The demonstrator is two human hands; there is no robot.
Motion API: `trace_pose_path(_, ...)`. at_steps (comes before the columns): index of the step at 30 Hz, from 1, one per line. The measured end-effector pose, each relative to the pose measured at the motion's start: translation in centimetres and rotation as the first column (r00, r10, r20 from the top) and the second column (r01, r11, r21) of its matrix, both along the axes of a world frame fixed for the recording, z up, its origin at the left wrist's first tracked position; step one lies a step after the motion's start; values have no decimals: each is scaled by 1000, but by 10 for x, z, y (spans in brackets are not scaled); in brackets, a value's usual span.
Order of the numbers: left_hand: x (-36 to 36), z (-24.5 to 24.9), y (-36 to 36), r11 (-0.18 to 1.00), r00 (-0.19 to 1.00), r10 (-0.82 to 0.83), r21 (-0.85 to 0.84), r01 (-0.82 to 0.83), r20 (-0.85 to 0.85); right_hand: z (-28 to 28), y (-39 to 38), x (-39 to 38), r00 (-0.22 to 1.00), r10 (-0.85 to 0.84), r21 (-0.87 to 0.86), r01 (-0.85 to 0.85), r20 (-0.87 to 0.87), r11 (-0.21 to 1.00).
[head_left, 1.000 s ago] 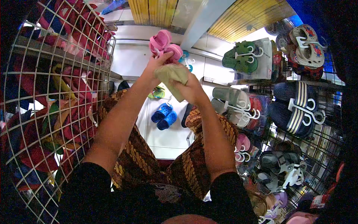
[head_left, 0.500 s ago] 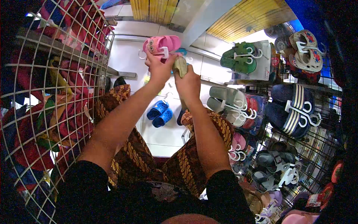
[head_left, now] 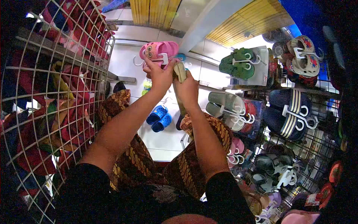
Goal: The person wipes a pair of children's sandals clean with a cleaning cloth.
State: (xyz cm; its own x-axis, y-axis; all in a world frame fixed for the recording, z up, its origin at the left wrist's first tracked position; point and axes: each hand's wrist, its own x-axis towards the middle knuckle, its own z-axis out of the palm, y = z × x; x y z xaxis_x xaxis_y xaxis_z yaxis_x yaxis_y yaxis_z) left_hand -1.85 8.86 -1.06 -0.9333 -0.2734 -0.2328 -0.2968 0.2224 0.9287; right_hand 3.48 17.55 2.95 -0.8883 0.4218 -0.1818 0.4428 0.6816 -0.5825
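Observation:
Near the top centre, my left hand (head_left: 158, 76) grips a pair of pink clogs (head_left: 167, 49) that have a cartoon face and a white plastic hanger (head_left: 161, 59). My right hand (head_left: 187, 87) is closed round a pale crumpled cloth (head_left: 180, 71), which touches the edge of the clogs. Both hands are close together. Blue clogs (head_left: 161, 123) lie on the white floor below, between my knees. A yellow-green item (head_left: 147, 86) shows partly behind my left forearm, and a teal one (head_left: 180, 57) behind the cloth.
A wire grid (head_left: 52, 112) with red and coloured goods behind it stands at the left. On the right rack hang green clogs (head_left: 238, 63), grey sandals (head_left: 226, 104), dark striped slides (head_left: 289, 114) and white clogs (head_left: 305, 66). A pale post (head_left: 203, 24) rises at the top.
The pink clogs have tilted slightly and sit a little lower, with my left hand still on them. The cloth and my right hand have also shifted slightly down. The view has moved a little.

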Motion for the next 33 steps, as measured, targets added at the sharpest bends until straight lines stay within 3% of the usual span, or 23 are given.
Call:
trace_pose_path(3,-2,-4,-1,996,998,-55,-74,55,6,24,20,-7,985,-174,-23,174,-11,985)
trace_pose_path(4,-3,-6,-5,988,995,-98,-122,98,-1,22,31,-10,953,-260,-107,245,-156,964)
trace_pose_path(5,-5,-8,-8,976,991,-137,-169,134,-6,22,44,-12,954,-266,-155,244,-140,957)
trace_pose_path(7,-2,-2,-12,956,970,-237,-193,223,-51,36,54,-9,983,-145,-89,135,-114,987)
trace_pose_path(9,-1,-2,-12,920,920,-339,-273,280,-197,41,55,-8,973,-172,-162,147,-154,976)
trace_pose_path(10,2,-1,-11,934,914,-338,-198,297,-226,32,58,-7,976,-147,-89,134,-158,987)
trace_pose_path(14,11,4,-6,926,911,-348,-232,298,-220,27,50,-4,994,-108,-81,106,-22,991)
trace_pose_path(16,12,6,-3,893,874,-404,-322,314,-269,11,48,-3,995,-92,-123,87,-38,989)
trace_pose_path(20,4,-1,-6,861,811,-490,-321,394,-320,11,48,0,996,-67,-200,56,-51,978)
trace_pose_path(23,-6,-12,-10,889,865,-433,37,456,-255,11,53,2,987,-2,-244,-38,-161,969)
trace_pose_path(24,-2,3,-9,898,875,-439,-73,434,-203,11,54,3,977,21,-254,-76,-211,964)
trace_pose_path(27,-3,9,-8,895,891,-420,87,438,-172,10,53,3,990,32,-228,-64,-140,971)
trace_pose_path(30,-1,7,-3,929,904,-367,-136,344,-222,13,46,-2,988,-157,55,156,6,986)
trace_pose_path(33,-2,6,-4,937,927,-292,-263,229,-234,17,53,1,977,-191,-75,184,-98,980)
